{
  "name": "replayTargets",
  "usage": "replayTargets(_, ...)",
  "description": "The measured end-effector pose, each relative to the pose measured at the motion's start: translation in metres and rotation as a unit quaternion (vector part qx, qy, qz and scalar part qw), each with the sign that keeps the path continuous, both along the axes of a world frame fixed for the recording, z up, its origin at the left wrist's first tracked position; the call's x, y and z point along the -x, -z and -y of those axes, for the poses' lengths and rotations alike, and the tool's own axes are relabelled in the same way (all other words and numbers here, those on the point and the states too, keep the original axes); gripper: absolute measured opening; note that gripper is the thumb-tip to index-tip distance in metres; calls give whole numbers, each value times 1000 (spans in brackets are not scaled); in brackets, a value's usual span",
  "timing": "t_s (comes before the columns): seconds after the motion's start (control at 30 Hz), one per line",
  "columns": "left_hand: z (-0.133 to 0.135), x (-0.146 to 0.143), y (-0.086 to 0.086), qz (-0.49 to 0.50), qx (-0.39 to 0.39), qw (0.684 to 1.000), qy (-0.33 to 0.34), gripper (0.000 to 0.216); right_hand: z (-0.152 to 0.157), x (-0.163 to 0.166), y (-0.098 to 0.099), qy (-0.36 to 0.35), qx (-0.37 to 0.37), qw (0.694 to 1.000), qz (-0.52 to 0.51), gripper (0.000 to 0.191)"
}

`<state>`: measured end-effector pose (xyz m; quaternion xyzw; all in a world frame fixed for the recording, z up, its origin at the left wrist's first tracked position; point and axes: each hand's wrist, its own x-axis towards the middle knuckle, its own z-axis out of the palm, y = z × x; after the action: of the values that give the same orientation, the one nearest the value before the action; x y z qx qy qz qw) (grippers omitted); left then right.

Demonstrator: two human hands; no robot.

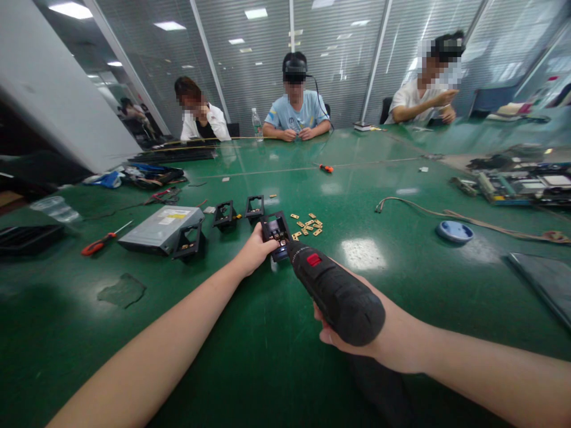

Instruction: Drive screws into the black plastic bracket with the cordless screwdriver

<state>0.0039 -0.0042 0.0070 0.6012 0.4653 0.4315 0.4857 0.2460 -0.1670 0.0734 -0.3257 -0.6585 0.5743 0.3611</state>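
My left hand [255, 254] grips a black plastic housing [276, 229] by its left side, thumb over the near edge. Small metal parts show inside the housing. A black cordless drill [334, 291] with a red switch on top is held in my right hand [332, 333]. Its nose points at the housing's right side; whether the bit touches anything is hidden. Just beyond lies a scattered group of small brass plates [307, 226]. Further black housings stand to the left, one [254, 207] close behind my left hand and another [190, 242] beside a silver drive box [163, 229].
An orange-handled screwdriver [99, 244] lies at left near a clear plastic cup [56, 208]. To the right are a blue-white dish [454, 232], a cable [428, 211] and circuit boards [521, 185]. Another screwdriver [325, 169] lies further back. Three people sit across the green table [250, 362].
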Motion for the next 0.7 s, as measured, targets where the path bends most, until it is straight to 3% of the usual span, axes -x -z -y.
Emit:
replayTargets(0.3, -1, -1, 2, 17, -3, 1000, -6, 53, 1, 0, 0, -10, 35, 999, -15, 101)
replayTargets(0.7, -1, 2, 2, 8, -1, 1000, 7, 55, 0, 3, -3, -10, 21, 999, -25, 88)
